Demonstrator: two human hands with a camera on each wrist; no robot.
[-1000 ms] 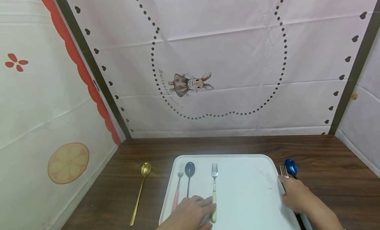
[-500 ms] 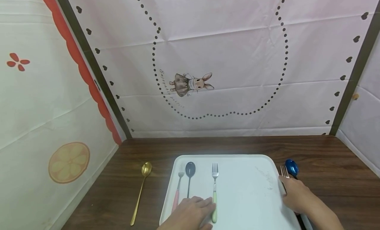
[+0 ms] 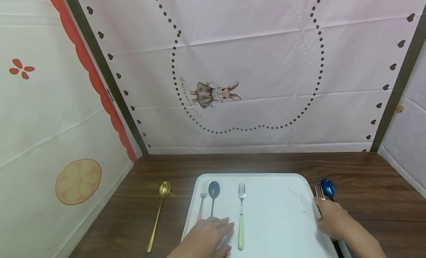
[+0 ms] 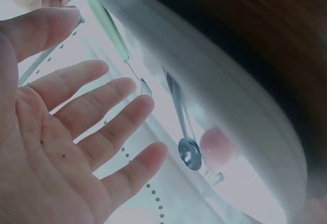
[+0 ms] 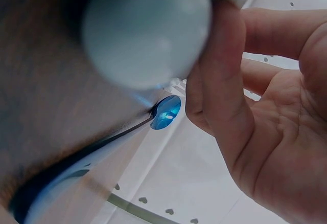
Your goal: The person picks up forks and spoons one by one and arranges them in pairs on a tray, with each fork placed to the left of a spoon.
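My left hand point(image 3: 206, 236) is over the left part of a white tray point(image 3: 273, 213), fingers spread and holding nothing. It covers the lower handles of a pink-handled fork point(image 3: 203, 195) and a dark spoon point(image 3: 214, 190), both lying in the tray. Just right of its fingertips lies a green-handled fork point(image 3: 241, 221). My right hand point(image 3: 332, 219), at the tray's right edge, pinches another fork point(image 3: 320, 193), whose tines point away from me. The rounded pale end of its handle point(image 5: 145, 35) looms large in the right wrist view. Beside it lies a blue spoon point(image 3: 328, 188) with a black handle.
A gold spoon point(image 3: 159, 217) lies on the dark wooden table point(image 3: 126, 213) left of the tray. Printed white cloth walls point(image 3: 253, 73) stand behind the table and at both sides.
My left hand has shifted slightly left, away from the green-handled fork, uncovering its handle fully. My right hand stays in place with its fork.
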